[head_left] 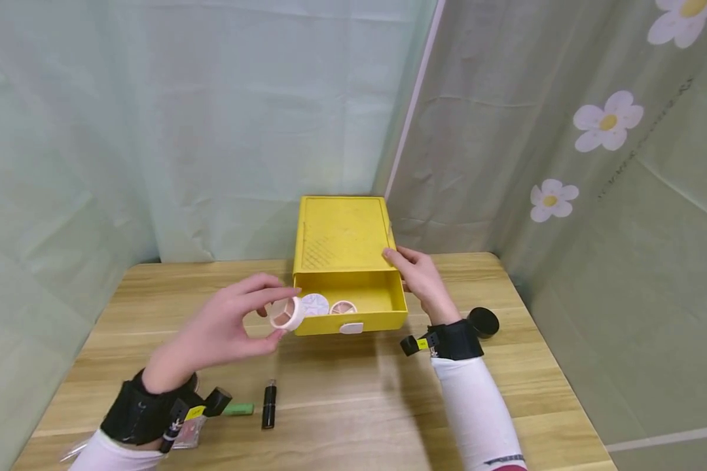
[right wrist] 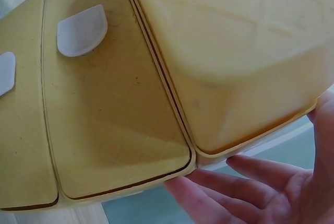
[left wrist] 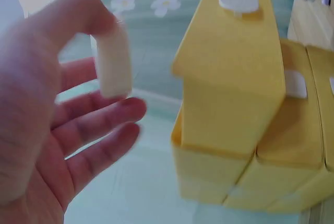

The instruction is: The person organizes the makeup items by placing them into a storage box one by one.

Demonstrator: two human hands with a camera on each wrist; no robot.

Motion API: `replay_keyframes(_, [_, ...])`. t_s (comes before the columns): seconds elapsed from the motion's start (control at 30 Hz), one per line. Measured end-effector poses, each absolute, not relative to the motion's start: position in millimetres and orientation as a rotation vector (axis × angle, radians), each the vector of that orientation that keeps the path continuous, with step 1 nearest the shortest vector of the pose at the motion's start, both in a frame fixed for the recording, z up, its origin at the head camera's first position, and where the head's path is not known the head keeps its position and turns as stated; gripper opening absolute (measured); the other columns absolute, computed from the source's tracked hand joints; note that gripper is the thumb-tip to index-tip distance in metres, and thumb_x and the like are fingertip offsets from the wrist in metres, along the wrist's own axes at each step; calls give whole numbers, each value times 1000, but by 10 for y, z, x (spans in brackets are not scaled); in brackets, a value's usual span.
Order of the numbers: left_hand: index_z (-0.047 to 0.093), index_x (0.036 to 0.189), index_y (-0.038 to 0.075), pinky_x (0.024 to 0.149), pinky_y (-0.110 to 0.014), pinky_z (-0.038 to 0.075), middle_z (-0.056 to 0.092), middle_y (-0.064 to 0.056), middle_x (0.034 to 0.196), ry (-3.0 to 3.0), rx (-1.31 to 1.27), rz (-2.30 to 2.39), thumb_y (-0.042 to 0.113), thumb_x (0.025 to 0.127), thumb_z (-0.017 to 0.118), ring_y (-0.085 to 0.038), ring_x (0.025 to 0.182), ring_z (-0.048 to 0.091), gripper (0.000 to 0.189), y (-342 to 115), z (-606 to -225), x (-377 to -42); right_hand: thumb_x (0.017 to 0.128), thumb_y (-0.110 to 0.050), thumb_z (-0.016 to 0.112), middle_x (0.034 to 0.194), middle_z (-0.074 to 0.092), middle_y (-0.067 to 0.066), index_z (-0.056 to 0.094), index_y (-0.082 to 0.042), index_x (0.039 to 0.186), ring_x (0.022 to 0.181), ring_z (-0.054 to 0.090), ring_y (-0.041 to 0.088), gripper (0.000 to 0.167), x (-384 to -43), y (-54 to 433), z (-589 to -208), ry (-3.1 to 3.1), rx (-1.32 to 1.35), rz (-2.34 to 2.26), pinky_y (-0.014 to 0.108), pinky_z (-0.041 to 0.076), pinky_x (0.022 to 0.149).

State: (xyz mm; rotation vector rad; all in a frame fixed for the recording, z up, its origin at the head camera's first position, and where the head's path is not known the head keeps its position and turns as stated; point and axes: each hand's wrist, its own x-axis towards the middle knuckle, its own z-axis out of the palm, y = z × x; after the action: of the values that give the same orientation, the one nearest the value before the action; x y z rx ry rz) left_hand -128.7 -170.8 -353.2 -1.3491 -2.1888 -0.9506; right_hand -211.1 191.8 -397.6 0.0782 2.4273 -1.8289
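Because the left hand [head_left: 230, 320] pinches the small white container [head_left: 286, 314] by its edge, between thumb and forefinger, its divided, pinkish inside stays free for the head camera to see, while the other fingers are spread loosely. Taking the top of the yellow cabinet [head_left: 344, 232] as the clock's centre, this container is between 7 and 8 o'clock, in the air just beside the open top drawer [head_left: 383, 322]. The right hand [head_left: 418, 275] is at 4 o'clock, its thumb on the upper edge and its straight, parted fingers touching the side, probably to keep the cabinet steady. In the drawer, a patterned disc [head_left: 315, 305] lies near the front, and a second divided container [head_left: 344, 307] is at its 3 o'clock. On the worktop [head_left: 536, 373], a black round item [head_left: 483, 322] lies at 4 o'clock and a black tube [head_left: 269, 405] at 7, apart from the drawer, perhaps so that its front has room. Only the head view shows the drawer's contents; the left wrist view shows instead two closed lower drawers [left wrist: 292, 125], and the right wrist view reveals the right fingertips along the cabinet's side.
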Motion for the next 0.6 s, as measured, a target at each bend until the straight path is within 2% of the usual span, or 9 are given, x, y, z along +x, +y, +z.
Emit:
replay_keyframes(0.07, [73,136,8,68,-18,51,70,-4,122,-2173,-1348,-938,8,75,86,-12,88,62,62,-1600,-3516,-1340,97,-65,70,152,60,11,53,-12,159,130,61,32,84,-2106,1916,-3982,2426,80,-1836,53,55,103])
replay_keyframes(0.23, [73,136,7,64,-24,50,70,-5,119,-2190,-1334,-910,8,75,89,-13,87,61,63,-1373,-3467,-1435,96,-63,72,150,61,11,54,-11,158,129,62,31,83,-2109,1908,-3995,2412,89,-1858,52,56,102])
replay_keyframes(0.5, [74,130,7,76,-31,57,69,-2,111,-2254,-1385,-849,14,81,90,-16,93,64,52,-1075,-3337,-1556,97,-62,72,149,61,11,53,-10,159,127,62,31,82,-2127,1921,-3999,2416,109,-1865,52,56,101])
replay_keyframes(0.6, [75,126,7,76,-32,57,68,-2,109,-2261,-1383,-841,15,81,91,-16,92,65,48,-1004,-3314,-1595,96,-62,73,149,61,11,54,-11,158,127,63,31,83,-2137,1914,-3994,2410,113,-1870,51,56,99])
